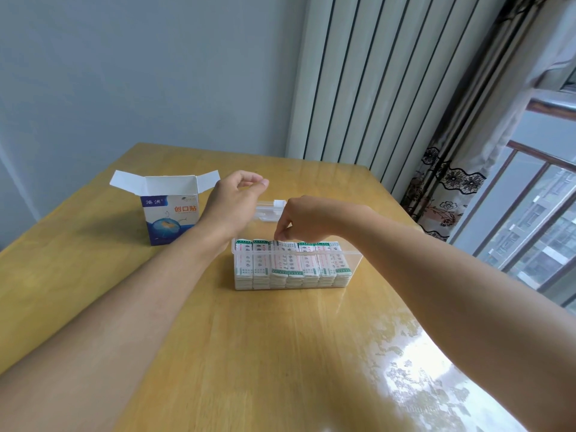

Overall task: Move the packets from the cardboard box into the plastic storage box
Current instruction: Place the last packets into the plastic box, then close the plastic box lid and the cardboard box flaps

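Packets of adhesive bandages, white with green bands and red print, stand in tight rows inside the clear plastic storage box, which sits near the middle of the wooden table. At about ten o'clock from that box stands the cardboard box, blue and white with orange characters on its front, its top flaps folded open (what lies inside it cannot be seen from this angle). Just right of the cardboard box the left hand hangs in the air above the table, fingers loosely curled and holding nothing. Behind it, at twelve o'clock from the storage box, lies a clear lid with a white clasp. The right hand reaches down over the storage box, its fingertips pinching the top edge of a packet in the rows. At two o'clock hang a striped curtain and a lace-trimmed drape beside a window.
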Motion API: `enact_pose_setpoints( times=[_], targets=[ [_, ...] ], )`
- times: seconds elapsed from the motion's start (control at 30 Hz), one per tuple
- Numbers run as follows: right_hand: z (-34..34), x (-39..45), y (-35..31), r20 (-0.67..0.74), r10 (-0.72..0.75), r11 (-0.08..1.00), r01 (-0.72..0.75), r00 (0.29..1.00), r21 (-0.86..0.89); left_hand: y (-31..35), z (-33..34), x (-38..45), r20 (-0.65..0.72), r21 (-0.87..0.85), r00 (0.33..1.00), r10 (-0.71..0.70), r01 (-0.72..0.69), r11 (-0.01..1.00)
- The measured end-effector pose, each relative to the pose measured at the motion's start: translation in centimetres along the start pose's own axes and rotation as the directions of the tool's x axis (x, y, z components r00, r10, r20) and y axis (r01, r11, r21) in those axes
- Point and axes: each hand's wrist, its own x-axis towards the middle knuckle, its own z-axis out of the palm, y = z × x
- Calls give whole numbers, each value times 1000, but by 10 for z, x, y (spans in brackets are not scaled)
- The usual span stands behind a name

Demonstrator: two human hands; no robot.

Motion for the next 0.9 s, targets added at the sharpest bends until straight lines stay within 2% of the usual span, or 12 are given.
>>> enact_pose_setpoints(
  times=[0.27, 0.4, 0.47, 0.5, 0.53, 0.6, 0.63, 0.7, 0.77, 0.8, 0.83, 0.9],
  targets=[
    [-3, -2, -2, -35, -37, 998, 39, 999, 44, -2, -1, 1, 6, -1, 1000, -18, 18, 1000],
    [-18, -10, 10, -270, -2, 983, 51, 963, 175, -6, -1, 2, 44, 9, 998, -48, 48, 999],
    [-23, -11, 29, -439, 142, 952, -2, 887, 305, -7, 0, 1, 94, 37, 992, -83, 80, 996],
    [-24, -11, 42, -466, 253, 921, -64, 848, 383, -7, 0, -1, 113, 55, 988, -104, 98, 994],
    [-21, -11, 55, -433, 361, 881, -149, 826, 450, -7, 0, -2, 127, 69, 984, -126, 118, 991],
    [-9, -13, 79, -209, 492, 786, -328, 845, 523, -6, 1, -4, 138, 67, 977, -165, 157, 985],
    [1, -13, 86, -65, 502, 720, -375, 862, 584, -6, 1, -5, 142, 57, 973, -184, 178, 982],
    [16, -16, 94, 126, 450, 472, -355, 884, 807, -7, 1, -7, 139, 22, 971, -197, 196, 980],
    [25, -17, 97, 128, 404, 230, -236, 906, 944, -7, 4, -11, 128, 3, 974, -187, 188, 982],
    [27, -17, 99, 97, 404, 162, -175, 910, 971, -7, 5, -13, 114, -4, 977, -180, 182, 983],
    [28, -16, 98, 55, 408, 122, -115, 912, 986, -8, 6, -16, 97, -20, 979, -176, 179, 984],
    [27, -16, 98, -47, 411, 131, -8, 910, 991, -6, 4, -21, 77, -76, 980, -184, 190, 979]
  ],
)
